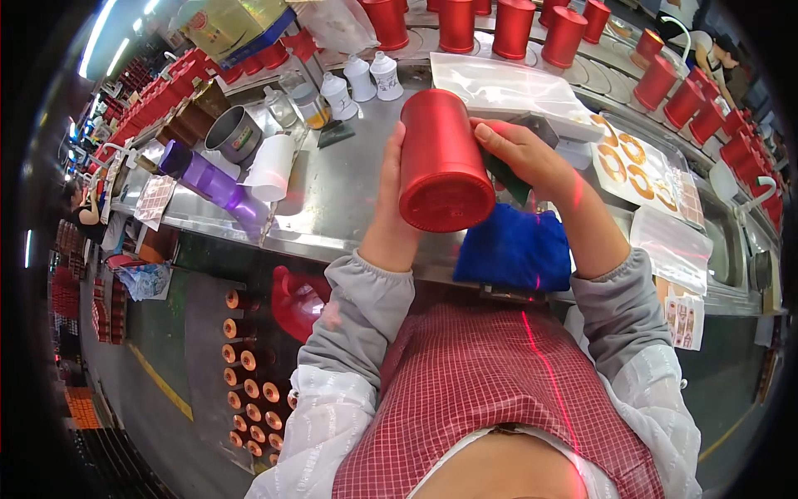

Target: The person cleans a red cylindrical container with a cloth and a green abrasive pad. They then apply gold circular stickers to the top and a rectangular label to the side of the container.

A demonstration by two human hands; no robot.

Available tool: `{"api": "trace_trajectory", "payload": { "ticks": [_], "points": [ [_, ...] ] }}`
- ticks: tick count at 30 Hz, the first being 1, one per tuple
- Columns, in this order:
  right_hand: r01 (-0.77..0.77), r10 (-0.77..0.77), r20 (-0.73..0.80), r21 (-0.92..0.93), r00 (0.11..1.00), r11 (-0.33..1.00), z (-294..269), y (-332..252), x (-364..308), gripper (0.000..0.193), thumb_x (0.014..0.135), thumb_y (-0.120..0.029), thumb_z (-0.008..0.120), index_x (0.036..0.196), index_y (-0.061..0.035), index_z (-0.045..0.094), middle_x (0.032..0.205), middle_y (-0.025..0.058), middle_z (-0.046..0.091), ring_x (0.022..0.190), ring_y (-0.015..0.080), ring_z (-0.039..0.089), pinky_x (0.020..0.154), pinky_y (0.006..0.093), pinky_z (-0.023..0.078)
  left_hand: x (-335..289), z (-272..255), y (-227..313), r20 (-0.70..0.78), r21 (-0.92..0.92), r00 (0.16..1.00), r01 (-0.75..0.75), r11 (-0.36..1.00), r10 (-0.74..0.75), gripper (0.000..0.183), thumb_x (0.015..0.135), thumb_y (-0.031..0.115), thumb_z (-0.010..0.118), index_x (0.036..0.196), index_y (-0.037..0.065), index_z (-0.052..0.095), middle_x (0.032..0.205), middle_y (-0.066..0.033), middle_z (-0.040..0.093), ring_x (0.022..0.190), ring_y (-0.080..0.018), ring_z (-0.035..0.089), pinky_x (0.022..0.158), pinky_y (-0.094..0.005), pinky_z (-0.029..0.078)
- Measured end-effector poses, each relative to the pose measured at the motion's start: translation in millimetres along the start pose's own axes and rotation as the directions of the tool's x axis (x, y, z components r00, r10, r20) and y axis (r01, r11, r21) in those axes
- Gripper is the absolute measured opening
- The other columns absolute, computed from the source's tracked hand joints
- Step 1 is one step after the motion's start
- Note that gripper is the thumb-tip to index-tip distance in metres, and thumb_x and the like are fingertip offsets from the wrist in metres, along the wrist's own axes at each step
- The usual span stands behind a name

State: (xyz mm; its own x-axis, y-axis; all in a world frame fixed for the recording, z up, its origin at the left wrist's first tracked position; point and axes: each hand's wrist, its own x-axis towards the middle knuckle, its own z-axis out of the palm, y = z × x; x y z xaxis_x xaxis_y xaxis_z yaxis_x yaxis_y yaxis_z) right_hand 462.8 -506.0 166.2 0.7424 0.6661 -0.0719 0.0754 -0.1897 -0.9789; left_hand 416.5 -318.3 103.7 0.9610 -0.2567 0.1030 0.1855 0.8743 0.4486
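A glossy red metal canister [446, 154] is held up over the bench, tilted so that its round end faces me. My left hand [392, 187] is closed along its left side, most of its fingers hidden behind it. On the other side, my right hand [528, 160] presses its thumb near the canister's upper edge, its other fingers partly out of sight. A dark green flat piece [509, 183] shows just under the right hand; I cannot tell whether the hand touches it. Below lies a folded blue cloth [514, 249] at the bench's front edge.
Left on the metal bench [332, 191] are a purple bottle [208, 179], a white roll [271, 166], a grey metal cup [234, 135] and small white bottles [359, 79]. A white tray [515, 91] and gold ring-shaped stickers [636, 170] lie right. Red canisters [565, 37] line a conveyor behind.
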Motion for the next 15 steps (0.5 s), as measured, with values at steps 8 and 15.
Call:
{"api": "trace_trajectory", "payload": {
  "ticks": [8,15],
  "points": [
    [0.013,-0.018,0.072,0.071,0.997,0.997,-1,18,14,0.06,0.095,-0.048,0.052,0.136,-0.005,0.047,0.104,0.0016,0.061,0.077,0.0066,0.055,0.059,0.0233,0.048,-9,8,2,-0.194,0.07,0.969,-0.144,0.987,0.156,0.061,0.092,0.047,0.053,0.13,0.0,0.044,0.119,-0.0183,0.059,0.102,-0.0286,0.063,0.089,-0.042,0.054],
    [0.403,-0.402,0.034,-0.065,0.915,0.913,6,32,6,0.095,0.071,-0.016,0.08,0.147,-0.0017,0.025,0.136,0.0124,0.048,0.125,0.0214,0.047,0.106,0.0353,0.036,-13,-3,8,0.118,0.571,0.938,-0.334,0.75,0.327,0.072,0.089,0.032,0.066,0.142,-0.001,0.031,0.137,-0.0129,0.046,0.126,-0.0225,0.046,0.104,-0.0366,0.039]
  ]
}}
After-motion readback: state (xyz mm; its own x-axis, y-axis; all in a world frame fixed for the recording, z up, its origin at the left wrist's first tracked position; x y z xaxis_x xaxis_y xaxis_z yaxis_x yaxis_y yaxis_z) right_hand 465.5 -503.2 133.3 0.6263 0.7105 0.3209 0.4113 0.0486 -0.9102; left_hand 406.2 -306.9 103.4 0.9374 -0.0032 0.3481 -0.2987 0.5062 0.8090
